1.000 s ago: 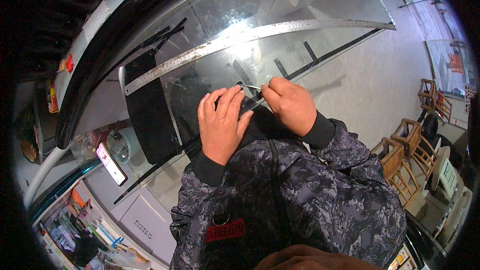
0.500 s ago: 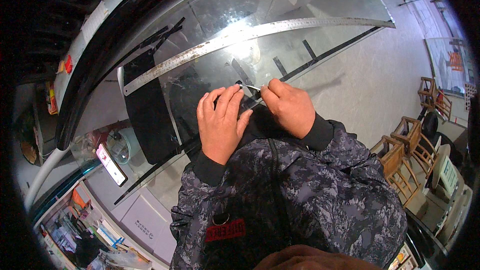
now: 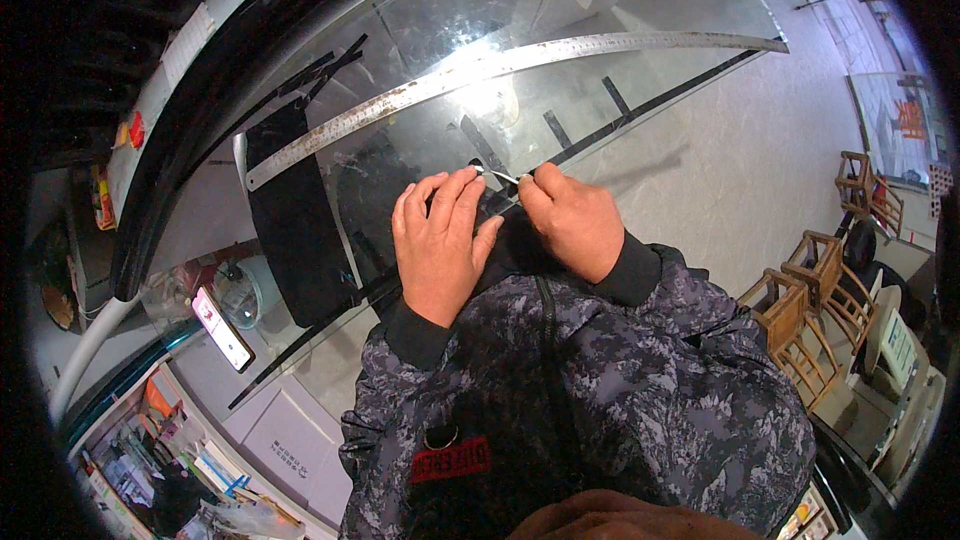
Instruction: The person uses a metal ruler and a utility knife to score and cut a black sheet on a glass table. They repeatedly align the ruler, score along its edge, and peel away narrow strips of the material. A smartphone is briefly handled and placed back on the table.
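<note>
My left hand [image 3: 440,245] rests over the near edge of a glass sheet [image 3: 540,0], fingers bent and their tips at a small dark piece I cannot make out. Beside it, my right hand [image 3: 575,225] is closed on a thin pale metal tool [image 3: 500,175] that reaches left to those fingertips. Black strips [image 3: 614,100] lie along and across the glass edge beneath. A long, stained steel ruler [image 3: 590,43] lies across the glass beyond my hands, and a black sheet [image 3: 290,220] is to the left.
A lit phone [image 3: 222,330] lies at the left, near a clear tub [image 3: 260,295]. A cluttered tray [image 3: 190,455] is at lower left, a dark curved rail [image 3: 170,140] runs along the upper left, and wooden chairs [image 3: 810,295] stand at the right.
My right hand has shifted a little to the left and my left hand very slightly with it. The grip on the metal tool looks the same.
</note>
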The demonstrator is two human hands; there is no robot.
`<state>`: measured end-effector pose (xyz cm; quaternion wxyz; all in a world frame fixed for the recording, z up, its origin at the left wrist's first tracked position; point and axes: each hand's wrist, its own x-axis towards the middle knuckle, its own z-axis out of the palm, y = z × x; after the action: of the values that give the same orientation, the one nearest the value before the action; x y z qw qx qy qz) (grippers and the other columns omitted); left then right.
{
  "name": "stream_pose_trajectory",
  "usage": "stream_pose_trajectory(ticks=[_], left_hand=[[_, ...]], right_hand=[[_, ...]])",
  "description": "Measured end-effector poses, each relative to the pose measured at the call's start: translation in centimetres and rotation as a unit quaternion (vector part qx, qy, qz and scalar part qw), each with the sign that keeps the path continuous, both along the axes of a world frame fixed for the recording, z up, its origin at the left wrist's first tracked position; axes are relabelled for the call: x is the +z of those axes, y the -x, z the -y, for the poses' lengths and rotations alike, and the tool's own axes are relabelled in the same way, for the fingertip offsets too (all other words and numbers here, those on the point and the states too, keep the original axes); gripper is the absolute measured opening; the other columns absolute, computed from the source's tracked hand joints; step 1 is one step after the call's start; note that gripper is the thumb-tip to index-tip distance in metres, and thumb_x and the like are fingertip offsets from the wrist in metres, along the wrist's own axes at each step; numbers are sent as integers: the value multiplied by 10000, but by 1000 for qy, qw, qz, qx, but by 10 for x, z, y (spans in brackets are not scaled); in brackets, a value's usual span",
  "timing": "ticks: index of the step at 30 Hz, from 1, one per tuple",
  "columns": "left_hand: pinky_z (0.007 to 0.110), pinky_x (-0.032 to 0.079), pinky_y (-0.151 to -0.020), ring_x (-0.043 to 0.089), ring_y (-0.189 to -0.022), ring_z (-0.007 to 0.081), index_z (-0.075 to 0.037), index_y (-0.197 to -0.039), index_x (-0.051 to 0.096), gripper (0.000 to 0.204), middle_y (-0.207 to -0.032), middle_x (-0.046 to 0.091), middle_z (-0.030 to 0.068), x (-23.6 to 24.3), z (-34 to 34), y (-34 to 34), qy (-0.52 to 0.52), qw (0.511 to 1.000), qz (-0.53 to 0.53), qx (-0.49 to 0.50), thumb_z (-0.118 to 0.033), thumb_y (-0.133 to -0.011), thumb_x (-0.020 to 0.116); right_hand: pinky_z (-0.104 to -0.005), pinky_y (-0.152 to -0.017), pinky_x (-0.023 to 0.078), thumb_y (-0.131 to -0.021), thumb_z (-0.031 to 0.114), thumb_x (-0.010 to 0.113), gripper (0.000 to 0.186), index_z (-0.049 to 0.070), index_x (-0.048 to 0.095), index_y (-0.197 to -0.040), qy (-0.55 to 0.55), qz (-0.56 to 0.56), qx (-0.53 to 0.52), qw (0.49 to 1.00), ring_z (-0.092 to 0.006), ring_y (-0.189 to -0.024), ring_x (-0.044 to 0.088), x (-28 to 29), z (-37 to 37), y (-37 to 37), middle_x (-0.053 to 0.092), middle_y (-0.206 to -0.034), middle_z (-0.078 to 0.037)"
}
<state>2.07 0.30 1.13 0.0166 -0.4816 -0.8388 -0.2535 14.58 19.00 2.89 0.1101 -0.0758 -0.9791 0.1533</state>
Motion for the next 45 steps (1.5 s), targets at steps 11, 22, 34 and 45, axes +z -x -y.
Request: stream_pose_trajectory(ticks=[11,22,34,45], left_hand=[[559,428,-1267,582,-1439,334,-94,-1409,750,517,-1546,683,25,0,0,0,-5,1000,-4,-1,-294,-954,891],[562,425,-1274,585,-1442,331,-102,-1417,751,518,-1547,683,23,-1,0,-1,-6,1000,-2,3,-300,-959,891],[551,431,-1271,592,-1433,323,-108,-1410,756,521,-1535,691,14,-2,1,-1,-17,1000,2,7,-311,-950,894],[573,436,-1273,606,-1411,305,-117,-1380,771,481,-1508,701,-2,-6,6,2,-27,1000,-2,-4,-298,-950,889]], right_hand=[[-467,-643,630,-961,137,740,177,67,658,-1101,16,19,-6,1000,-309,-803,784,0,4,-2,620,-1047,-118],[-476,-646,633,-947,122,742,186,72,651,-1101,23,26,-8,999,-317,-805,785,-2,6,-4,624,-1062,-119],[-496,-644,622,-973,106,741,153,85,634,-1080,29,29,-13,999,-349,-816,774,-4,7,-7,631,-1039,-124],[-492,-693,620,-972,91,714,282,84,707,-1254,-6,-41,-16,999,-356,-898,769,8,-25,2,672,-1080,-107]])
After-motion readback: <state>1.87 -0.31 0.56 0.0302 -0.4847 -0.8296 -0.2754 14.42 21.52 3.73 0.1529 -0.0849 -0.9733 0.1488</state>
